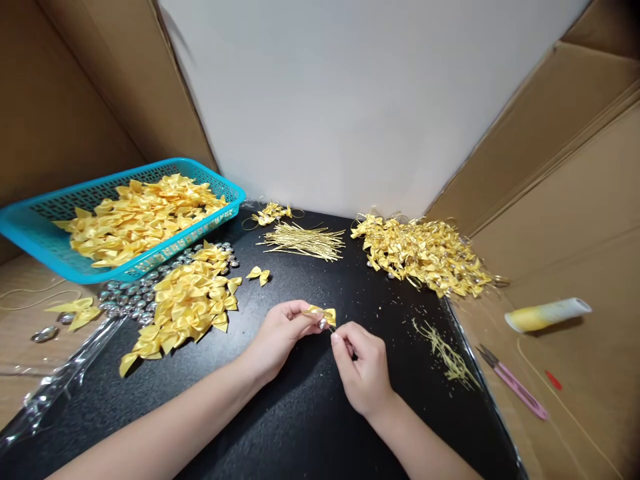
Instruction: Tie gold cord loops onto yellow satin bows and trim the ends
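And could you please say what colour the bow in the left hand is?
The bow is yellow, in the head view.

On the right, pink snips point(519, 389) were laid on cardboard point(533, 443), with a small red piece point(553, 380) beside them and a yellow-and-white tube point(547, 315) set farther off. The black tabletop point(280, 427) was backed by a white panel point(375, 100) and flanked by cardboard walls point(100, 80).

The place looks like a small handicraft workshop corner: a black bench point(290, 427) boxed in by cardboard panels point(565, 147) and a pale wall point(350, 100). Batches of yellow bows point(150, 217), silvery beads point(127, 300) and gold ties point(305, 241), plus pink snips point(520, 388) and scattered clippings point(447, 353), show it. Whether a home surrounds it cannot be told.
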Demonstrator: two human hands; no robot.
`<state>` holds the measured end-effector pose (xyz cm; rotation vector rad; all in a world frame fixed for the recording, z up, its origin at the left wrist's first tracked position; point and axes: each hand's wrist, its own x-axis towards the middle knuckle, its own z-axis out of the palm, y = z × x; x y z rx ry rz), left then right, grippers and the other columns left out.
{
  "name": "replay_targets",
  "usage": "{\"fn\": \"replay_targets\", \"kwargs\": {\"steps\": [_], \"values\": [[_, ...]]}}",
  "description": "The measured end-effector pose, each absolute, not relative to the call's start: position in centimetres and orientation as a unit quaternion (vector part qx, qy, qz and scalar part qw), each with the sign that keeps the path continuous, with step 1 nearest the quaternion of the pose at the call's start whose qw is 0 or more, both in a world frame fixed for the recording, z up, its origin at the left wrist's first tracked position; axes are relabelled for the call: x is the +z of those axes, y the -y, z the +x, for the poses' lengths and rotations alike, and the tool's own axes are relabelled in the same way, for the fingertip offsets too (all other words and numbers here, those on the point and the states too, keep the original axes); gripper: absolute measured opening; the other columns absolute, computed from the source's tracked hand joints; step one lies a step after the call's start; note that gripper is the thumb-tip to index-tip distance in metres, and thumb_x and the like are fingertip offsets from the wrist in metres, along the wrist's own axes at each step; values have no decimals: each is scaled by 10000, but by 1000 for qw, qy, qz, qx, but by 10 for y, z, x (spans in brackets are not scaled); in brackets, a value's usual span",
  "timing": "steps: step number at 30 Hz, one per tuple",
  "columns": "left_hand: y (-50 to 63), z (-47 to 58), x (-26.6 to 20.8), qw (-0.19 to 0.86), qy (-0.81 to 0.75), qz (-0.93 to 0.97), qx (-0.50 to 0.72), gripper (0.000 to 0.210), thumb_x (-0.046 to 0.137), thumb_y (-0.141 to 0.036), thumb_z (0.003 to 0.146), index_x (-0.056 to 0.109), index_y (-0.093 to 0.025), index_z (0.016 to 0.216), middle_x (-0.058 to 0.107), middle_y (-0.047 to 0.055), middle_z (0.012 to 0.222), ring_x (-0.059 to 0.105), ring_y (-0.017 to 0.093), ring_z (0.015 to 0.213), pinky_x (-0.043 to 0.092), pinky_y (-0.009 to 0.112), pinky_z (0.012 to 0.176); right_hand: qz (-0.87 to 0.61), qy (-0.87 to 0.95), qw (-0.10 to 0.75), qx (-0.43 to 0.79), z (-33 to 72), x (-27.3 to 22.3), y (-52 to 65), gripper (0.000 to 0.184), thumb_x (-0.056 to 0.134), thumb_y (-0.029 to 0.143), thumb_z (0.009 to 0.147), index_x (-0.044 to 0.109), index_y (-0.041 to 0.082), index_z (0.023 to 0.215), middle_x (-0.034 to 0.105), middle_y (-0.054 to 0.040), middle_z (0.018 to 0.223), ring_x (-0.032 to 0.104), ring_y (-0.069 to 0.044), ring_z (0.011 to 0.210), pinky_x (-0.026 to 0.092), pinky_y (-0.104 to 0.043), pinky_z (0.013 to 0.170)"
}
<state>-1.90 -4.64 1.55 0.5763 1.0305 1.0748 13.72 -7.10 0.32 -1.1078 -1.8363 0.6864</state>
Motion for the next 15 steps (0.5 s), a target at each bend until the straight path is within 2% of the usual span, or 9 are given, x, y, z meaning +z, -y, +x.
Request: {"fn": "replay_targets", "kwargs": {"steps": [15], "values": [[50, -17, 13, 709, -455, 249, 478, 196, 835, -221, 577, 664, -125, 585, 703, 29, 645, 611, 116, 642, 494, 223, 681, -462, 732, 415, 281, 137, 3, 66, 260, 464, 162, 883, 465, 198, 625, 340, 56, 563, 352, -97, 516, 278, -243, 526]]}}
